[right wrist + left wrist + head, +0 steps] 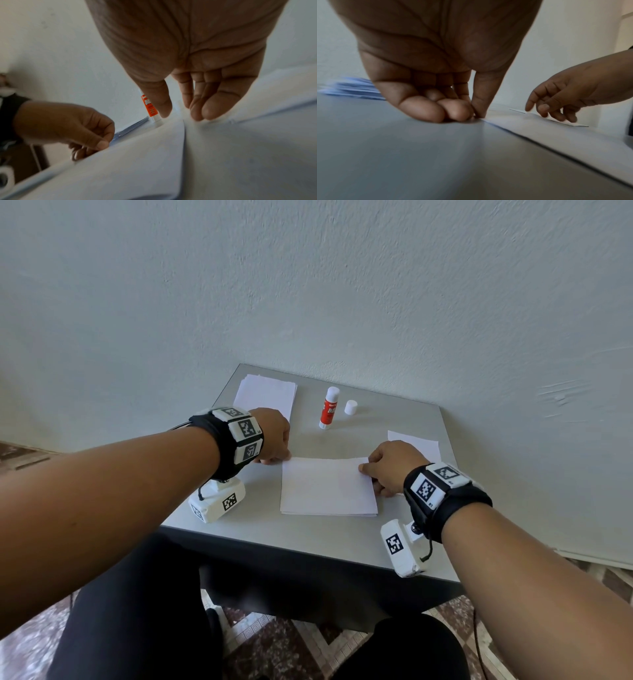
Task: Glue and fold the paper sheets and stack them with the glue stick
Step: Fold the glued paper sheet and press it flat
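Note:
A folded white sheet (327, 486) lies in the middle of the grey table (274, 537). My left hand (282, 457) is at its far left corner; in the left wrist view the left hand (475, 115) has curled fingers and pinches that corner between thumb and index finger. My right hand (364, 469) is at the far right corner; in the right wrist view the right hand (181, 115) points nearly straight fingers (208, 111) down onto the paper (137, 162). Behind the sheet, the red and white glue stick (329, 409) stands upright without its cap. Its white cap (350, 407) stands beside it.
A stack of white sheets (267, 395) lies at the table's far left corner, just behind my left hand. Another white sheet (419, 445) lies at the right edge behind my right hand. A pale wall (342, 285) rises directly behind the table.

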